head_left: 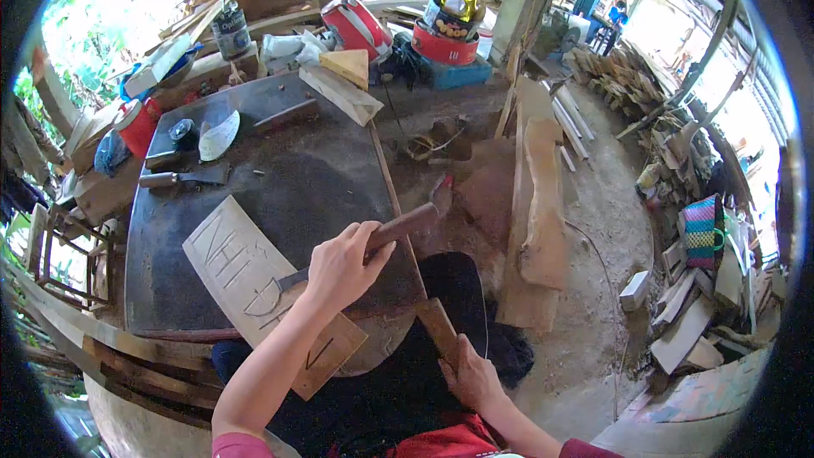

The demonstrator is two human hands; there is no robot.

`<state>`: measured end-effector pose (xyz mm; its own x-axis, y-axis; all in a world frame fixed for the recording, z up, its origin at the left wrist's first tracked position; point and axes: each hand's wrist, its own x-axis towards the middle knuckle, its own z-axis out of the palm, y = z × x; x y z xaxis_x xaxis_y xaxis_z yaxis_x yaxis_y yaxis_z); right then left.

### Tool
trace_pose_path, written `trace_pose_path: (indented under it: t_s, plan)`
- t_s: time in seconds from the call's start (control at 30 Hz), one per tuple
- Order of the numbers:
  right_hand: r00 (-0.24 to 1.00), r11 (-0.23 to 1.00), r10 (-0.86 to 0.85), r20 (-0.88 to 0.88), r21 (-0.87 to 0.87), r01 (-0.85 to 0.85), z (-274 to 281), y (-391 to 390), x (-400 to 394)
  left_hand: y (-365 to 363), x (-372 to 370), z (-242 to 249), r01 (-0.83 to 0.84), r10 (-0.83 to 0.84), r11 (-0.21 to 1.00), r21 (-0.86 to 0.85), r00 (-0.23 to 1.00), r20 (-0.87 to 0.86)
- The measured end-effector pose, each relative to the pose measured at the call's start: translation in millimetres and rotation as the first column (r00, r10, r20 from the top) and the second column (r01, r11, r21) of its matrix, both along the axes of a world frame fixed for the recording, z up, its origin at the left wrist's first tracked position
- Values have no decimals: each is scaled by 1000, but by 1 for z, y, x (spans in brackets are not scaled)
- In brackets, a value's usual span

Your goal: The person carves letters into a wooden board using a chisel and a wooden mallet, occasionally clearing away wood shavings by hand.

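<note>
A pale wooden board with letters cut or drawn into its face lies at a slant on the dark table, its near end reaching past the edge over my lap. My left hand is wrapped round the wooden handle of a chisel. The chisel's metal blade points left and down onto the lettered face; my wrist hides part of the board. Lower right, by my lap, my right hand grips a squared wooden mallet or block, held apart from the chisel.
A second wood-handled blade, a curved white piece and a wooden bar lie on the table. Cans and a red tub stand behind. A long plank leans at right; scrap wood is heaped beyond.
</note>
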<state>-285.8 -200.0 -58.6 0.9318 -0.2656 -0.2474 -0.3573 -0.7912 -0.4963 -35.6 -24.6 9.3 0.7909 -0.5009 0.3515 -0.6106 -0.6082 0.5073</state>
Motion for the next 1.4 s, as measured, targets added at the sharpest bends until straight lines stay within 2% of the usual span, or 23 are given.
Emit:
trace_pose_path:
  t_s: [0.1, 0.2, 0.3, 0.33, 0.4, 0.43, 0.53, 0.57, 0.67, 0.77, 0.87, 0.97, 1.17, 1.3, 1.4]
  plan:
    - [995, 995, 99, 5, 4, -99, 7, 1, -1, 1, 2, -3, 18, -18, 1000, -22, 1000, 25]
    - [994, 995, 37, -106, 97, -27, 16, -9, 3, 3, 1, -5, 16, -16, 1000, 9, 999, 32]
    - [995, 970, 2, 104, 241, -27, -14, -32, -8, 3, 1, -8, 15, -15, 1000, 6, 998, 60]
    - [993, 941, -88, 81, 335, 56, -28, -40, -12, 3, 1, -8, 17, -17, 1000, 5, 999, 52]
    - [967, 832, -254, 11, 512, 213, -43, -44, -10, 4, 2, -8, 16, -17, 1000, 12, 999, 38]
    - [928, 638, -365, -72, 707, 305, -39, -41, -9, 4, 2, -7, 14, -15, 1000, 11, 999, 40]
    - [880, 308, -426, -209, 881, 358, -29, -43, 0, 4, 1, -6, 18, -18, 1000, 12, 999, 42]
    - [891, 293, -404, -206, 894, 340, -23, -43, 4, 4, 2, -7, 24, -24, 1000, 16, 999, 45]
    - [851, 48, -414, -323, 926, 375, -25, -46, 19, 3, 3, -7, 32, -33, 999, 24, 999, 42]
    - [874, -36, -280, -396, 915, 403, -64, -68, 29, 3, 2, -8, 38, -39, 999, 15, 999, 37]
    - [881, -162, -209, -425, 903, 397, -79, -80, 35, 4, 3, -6, 33, -34, 999, 16, 999, 36]
    - [849, -102, -296, -437, 898, 427, -53, -67, 37, 3, 2, -6, 5, -6, 1000, 19, 998, 58]
    - [873, -26, -253, -416, 905, 424, -47, -64, 40, -4, -2, 4, -5, 6, 999, 39, 1000, -10]
    - [879, -5, -306, -366, 924, 383, -55, -61, 39, -5, -3, 6, -4, 3, 998, 68, 1000, 8]
    - [889, 1, -301, -346, 932, 363, -49, -60, 38, -7, -9, 5, 142, -139, 989, -31, 986, 95]
